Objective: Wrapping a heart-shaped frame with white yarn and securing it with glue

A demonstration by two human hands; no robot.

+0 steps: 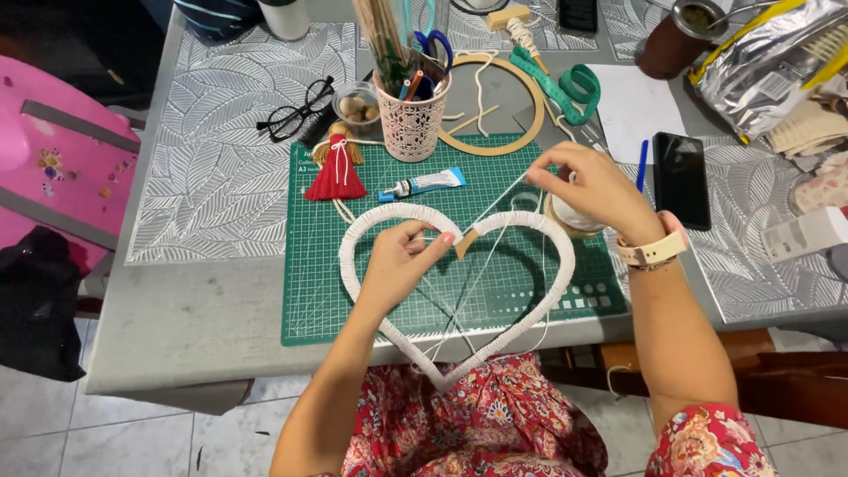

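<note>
A heart-shaped frame [375, 216] wrapped in white cord stands tilted over a green cutting mat [318, 283], its tip over my lap. My left hand [402, 265] pinches the frame at the notch in its top, where bare wood shows. My right hand [592, 185] is raised to the right and pinches a taut strand of white cord [495, 201] that runs down to the notch. Loose cord hangs from the right lobe of the heart.
On the mat lie a red tassel doll [336, 172] and a glue tube [424, 184]. Behind stand a white lattice cup of tools [411, 119], a wooden hoop [495, 106], a green tape measure [565, 88], glasses [296, 110] and a black phone [680, 177].
</note>
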